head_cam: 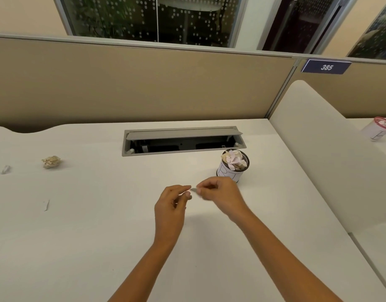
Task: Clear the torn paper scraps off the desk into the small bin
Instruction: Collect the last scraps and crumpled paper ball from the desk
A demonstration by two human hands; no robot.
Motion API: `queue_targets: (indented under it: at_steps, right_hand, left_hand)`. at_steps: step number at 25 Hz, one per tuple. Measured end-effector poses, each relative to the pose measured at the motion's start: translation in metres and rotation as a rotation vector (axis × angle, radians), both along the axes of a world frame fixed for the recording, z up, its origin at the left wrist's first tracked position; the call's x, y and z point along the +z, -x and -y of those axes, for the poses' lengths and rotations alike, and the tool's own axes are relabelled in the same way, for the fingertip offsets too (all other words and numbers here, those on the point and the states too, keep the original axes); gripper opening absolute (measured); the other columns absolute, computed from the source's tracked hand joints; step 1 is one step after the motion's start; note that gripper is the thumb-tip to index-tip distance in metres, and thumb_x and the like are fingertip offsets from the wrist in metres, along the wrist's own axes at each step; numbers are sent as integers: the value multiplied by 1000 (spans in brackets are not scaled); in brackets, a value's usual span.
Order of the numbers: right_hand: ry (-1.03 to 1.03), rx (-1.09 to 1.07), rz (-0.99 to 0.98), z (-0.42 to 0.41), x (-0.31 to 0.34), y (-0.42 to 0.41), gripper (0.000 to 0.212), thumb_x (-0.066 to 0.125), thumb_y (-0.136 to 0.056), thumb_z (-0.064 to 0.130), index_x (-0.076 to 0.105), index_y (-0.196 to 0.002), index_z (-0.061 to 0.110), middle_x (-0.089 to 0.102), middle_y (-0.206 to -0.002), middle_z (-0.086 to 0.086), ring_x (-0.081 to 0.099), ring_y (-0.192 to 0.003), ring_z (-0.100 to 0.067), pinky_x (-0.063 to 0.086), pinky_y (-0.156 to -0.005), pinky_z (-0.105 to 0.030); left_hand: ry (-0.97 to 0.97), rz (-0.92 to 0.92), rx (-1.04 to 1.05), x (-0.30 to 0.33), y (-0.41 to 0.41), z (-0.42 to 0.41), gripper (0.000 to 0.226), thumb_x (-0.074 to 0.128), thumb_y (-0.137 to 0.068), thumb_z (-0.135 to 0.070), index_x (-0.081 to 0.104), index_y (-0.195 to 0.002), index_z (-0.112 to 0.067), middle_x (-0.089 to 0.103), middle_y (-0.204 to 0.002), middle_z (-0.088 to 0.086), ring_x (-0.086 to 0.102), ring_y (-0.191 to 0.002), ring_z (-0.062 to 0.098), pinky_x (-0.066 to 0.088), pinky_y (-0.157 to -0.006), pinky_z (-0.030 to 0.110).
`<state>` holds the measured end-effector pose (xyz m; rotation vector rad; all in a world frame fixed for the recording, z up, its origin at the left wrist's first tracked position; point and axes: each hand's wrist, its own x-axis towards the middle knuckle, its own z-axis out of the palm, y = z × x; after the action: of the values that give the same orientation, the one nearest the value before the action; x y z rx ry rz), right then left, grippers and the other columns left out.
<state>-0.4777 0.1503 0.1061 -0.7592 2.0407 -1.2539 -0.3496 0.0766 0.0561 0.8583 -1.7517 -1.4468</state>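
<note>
The small bin (pixel 228 171) is a black mesh cup with a white paper label, standing on the white desk (pixel 100 236) and heaped with crumpled scraps (pixel 234 159). Just in front of it and to its left, my left hand (pixel 172 201) and my right hand (pixel 220 192) meet, both pinching a small white paper scrap (pixel 193 189) between their fingertips. On the desk's left lie a crumpled beige paper ball (pixel 51 161), a small white scrap (pixel 5 169) near the edge, and a thin white sliver (pixel 46 205).
An open grey cable tray (pixel 183 140) is set into the desk behind the bin. A tan partition (pixel 133 83) runs along the back. A white divider (pixel 318 149) bounds the right side, with a labelled cup (pixel 377 129) beyond it.
</note>
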Motion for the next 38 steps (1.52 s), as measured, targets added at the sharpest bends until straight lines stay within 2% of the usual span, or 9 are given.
queue_targets:
  at_steps: [3, 5, 8, 11, 15, 21, 28, 36, 38]
  right_hand:
    - [-80, -131, -377, 1, 17, 50, 14, 77, -77, 25, 76, -79, 11, 67, -72, 2, 57, -72, -11, 39, -64, -17]
    - [-136, -224, -516, 0, 27, 88, 14, 74, -79, 23, 76, -85, 10, 69, -86, 0, 60, -88, -18, 40, -73, -24]
    - [-333, -119, -537, 3, 27, 130, 18, 69, -83, 18, 75, -97, 9, 70, -107, -11, 60, -105, -25, 40, -79, -27]
    - [-387, -56, -515, 7, 30, 149, 20, 68, -85, 15, 74, -103, 10, 70, -111, -11, 55, -91, -16, 34, -65, -18]
    - [-272, -102, -686, 11, 38, 149, 22, 69, -83, 16, 74, -104, 9, 70, -108, -13, 58, -85, -17, 31, -67, -13]
    - [-627, 164, -852, 28, 4, 127, 21, 58, -87, 15, 69, -104, 10, 50, -112, -18, 57, -99, -36, 41, -75, -30]
    - [-881, 246, -680, 50, -5, 141, 29, 54, -92, 18, 65, -118, 12, 62, -120, -10, 57, -112, -30, 46, -89, -32]
    - [-1160, 450, -778, 69, -13, 147, 30, 51, -94, 12, 57, -122, 2, 59, -129, -13, 57, -116, -27, 43, -98, -29]
    - [-1153, 501, -812, 69, -12, 147, 29, 50, -94, 12, 57, -120, 1, 60, -127, -13, 59, -104, -24, 43, -97, -28]
  left_hand:
    - [120, 152, -16, -21, -13, 17, 25, 55, -93, -20, 63, -115, -27, 61, -113, -12, 60, -99, 2, 49, -79, 15]
    - [251, 330, -8, -42, -30, 32, 30, 52, -94, -17, 58, -124, -21, 58, -122, -4, 56, -111, 12, 45, -91, 24]
    - [416, 582, 26, -68, -60, 49, 34, 53, -92, -10, 58, -125, -16, 57, -126, 6, 53, -117, 27, 43, -92, 41]
    - [528, 696, 13, -81, -81, 52, 36, 45, -88, -19, 61, -121, -17, 57, -128, 5, 53, -119, 27, 41, -89, 43]
    - [570, 738, 12, -84, -83, 51, 43, 31, -89, -29, 61, -119, -21, 56, -130, 1, 52, -121, 22, 37, -89, 38]
    - [575, 770, 8, -84, -82, 50, 44, 29, -89, -30, 59, -120, -23, 54, -132, 0, 50, -123, 22, 31, -91, 34]
    - [570, 803, -16, -84, -82, 51, 44, 29, -89, -31, 58, -121, -25, 53, -133, -1, 49, -124, 20, 29, -91, 31]
    - [568, 814, -18, -85, -82, 51, 44, 29, -89, -32, 59, -121, -26, 53, -133, -2, 47, -125, 18, 27, -90, 30]
    - [569, 811, -18, -85, -82, 52, 44, 29, -89, -32, 59, -121, -26, 53, -133, -2, 47, -124, 18, 27, -90, 30]
